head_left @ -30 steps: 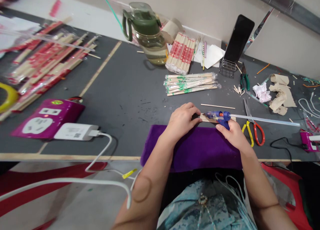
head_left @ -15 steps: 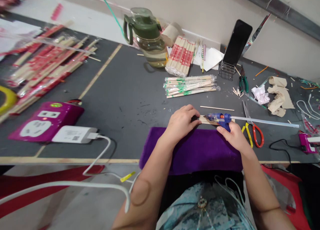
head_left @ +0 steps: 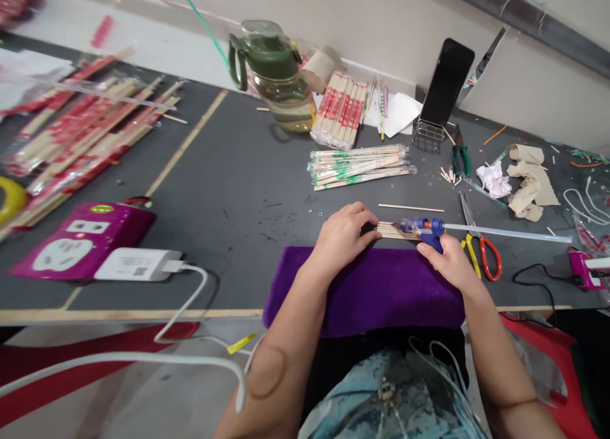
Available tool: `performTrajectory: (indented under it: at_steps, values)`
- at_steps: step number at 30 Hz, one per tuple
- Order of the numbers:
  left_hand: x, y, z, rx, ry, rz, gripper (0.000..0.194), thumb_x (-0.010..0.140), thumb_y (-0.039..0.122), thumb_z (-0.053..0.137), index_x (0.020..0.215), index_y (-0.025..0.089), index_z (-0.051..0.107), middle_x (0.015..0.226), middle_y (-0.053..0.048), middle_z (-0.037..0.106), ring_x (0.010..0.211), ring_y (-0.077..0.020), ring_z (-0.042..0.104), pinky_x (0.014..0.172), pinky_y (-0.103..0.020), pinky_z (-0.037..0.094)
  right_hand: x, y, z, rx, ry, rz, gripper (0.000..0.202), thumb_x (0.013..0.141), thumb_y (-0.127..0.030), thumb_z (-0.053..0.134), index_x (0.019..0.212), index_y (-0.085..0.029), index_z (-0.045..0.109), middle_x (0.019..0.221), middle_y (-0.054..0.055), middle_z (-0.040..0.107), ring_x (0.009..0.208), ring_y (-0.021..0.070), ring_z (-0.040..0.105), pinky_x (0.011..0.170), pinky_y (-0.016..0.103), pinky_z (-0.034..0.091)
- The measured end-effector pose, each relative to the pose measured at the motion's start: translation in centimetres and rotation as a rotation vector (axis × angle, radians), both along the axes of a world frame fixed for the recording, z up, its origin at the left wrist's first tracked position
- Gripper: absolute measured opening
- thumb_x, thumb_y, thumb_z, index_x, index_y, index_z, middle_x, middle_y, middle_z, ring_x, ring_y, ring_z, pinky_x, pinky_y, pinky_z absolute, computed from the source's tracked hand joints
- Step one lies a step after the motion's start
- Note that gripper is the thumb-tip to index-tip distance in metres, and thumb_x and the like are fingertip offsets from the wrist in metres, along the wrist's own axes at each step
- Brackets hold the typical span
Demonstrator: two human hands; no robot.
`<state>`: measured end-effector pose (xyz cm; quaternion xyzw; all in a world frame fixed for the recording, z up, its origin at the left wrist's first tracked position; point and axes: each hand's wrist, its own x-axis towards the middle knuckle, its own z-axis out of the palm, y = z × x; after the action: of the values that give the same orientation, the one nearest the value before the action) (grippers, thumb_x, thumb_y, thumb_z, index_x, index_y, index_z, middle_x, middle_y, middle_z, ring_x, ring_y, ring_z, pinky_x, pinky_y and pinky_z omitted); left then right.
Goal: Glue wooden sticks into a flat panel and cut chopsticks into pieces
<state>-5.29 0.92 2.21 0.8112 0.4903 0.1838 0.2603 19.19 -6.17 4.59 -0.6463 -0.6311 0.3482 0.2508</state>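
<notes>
My right hand point(head_left: 450, 258) is closed round the handle of a blue hot glue gun point(head_left: 424, 226), and a long clear glue stick point(head_left: 509, 232) sticks out of its back to the right. The gun's nozzle points left, over a row of thin wooden sticks point(head_left: 398, 233) lying side by side on the table. At the left end of that row, my left hand point(head_left: 345, 232) grips the sticks between thumb and fingers. One loose wooden stick point(head_left: 410, 208) lies just beyond them. Part of the row is hidden behind the gun and my left fingers.
A purple cloth point(head_left: 381, 290) lies along the near edge. Scissors point(head_left: 476, 242) and pliers point(head_left: 460, 156) are on the right. Farther back stand wrapped chopsticks point(head_left: 359, 166), a jug point(head_left: 279, 86) and a phone point(head_left: 447, 83). A purple power strip point(head_left: 86, 236) sits left.
The glue gun has shifted slightly right along the stick row, in my right hand. My left hand stays at the left end. The whole view has shifted a little.
</notes>
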Motion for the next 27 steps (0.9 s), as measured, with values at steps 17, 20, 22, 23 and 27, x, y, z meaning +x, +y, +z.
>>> performTrajectory:
  at_steps: [17,20,22,23,27]
  values:
    - [0.0,-0.1,0.1,-0.018,0.008,0.016,0.015,0.090,0.032,0.069,0.099,0.020,0.071,0.105,-0.006,0.067,0.093,-0.0222,0.064,0.078,-0.032,0.047,0.7,-0.3,0.2,-0.020,0.003,-0.011,0.038,0.092,-0.047,0.061,0.112,-0.016,0.071,0.091,0.009,0.075,0.087,0.0274,0.070,0.082,0.037,0.054]
    - [0.0,-0.1,0.1,-0.016,0.001,0.019,0.014,0.090,0.032,0.069,0.098,0.020,0.072,0.105,-0.005,0.067,0.094,-0.0222,0.064,0.079,-0.032,0.047,0.9,-0.4,0.1,0.000,-0.001,-0.019,0.038,0.091,-0.047,0.061,0.114,-0.017,0.070,0.098,0.010,0.076,0.091,0.0280,0.070,0.085,0.038,0.054]
    - [0.0,-0.1,0.0,-0.016,-0.002,0.023,0.014,0.089,0.031,0.070,0.098,0.021,0.071,0.105,-0.005,0.067,0.094,-0.0221,0.064,0.079,-0.032,0.047,1.0,-0.5,0.1,0.002,-0.004,-0.023,0.039,0.090,-0.047,0.062,0.115,-0.018,0.070,0.102,0.010,0.077,0.095,0.0290,0.070,0.089,0.039,0.054]
    - [0.0,-0.1,0.0,-0.015,-0.002,0.023,0.013,0.089,0.031,0.070,0.098,0.021,0.071,0.105,-0.005,0.067,0.094,-0.0221,0.064,0.079,-0.032,0.047,1.1,-0.5,0.0,0.002,-0.005,-0.021,0.039,0.090,-0.047,0.062,0.115,-0.018,0.070,0.105,0.011,0.077,0.097,0.0295,0.071,0.091,0.040,0.054]
    - [0.0,-0.1,-0.1,-0.011,-0.001,0.023,0.013,0.089,0.032,0.070,0.097,0.021,0.071,0.104,-0.005,0.067,0.095,-0.0219,0.064,0.080,-0.031,0.048,1.4,-0.5,0.0,0.010,0.004,0.000,0.040,0.091,-0.045,0.061,0.118,-0.018,0.071,0.111,0.011,0.077,0.103,0.0308,0.071,0.095,0.041,0.053]
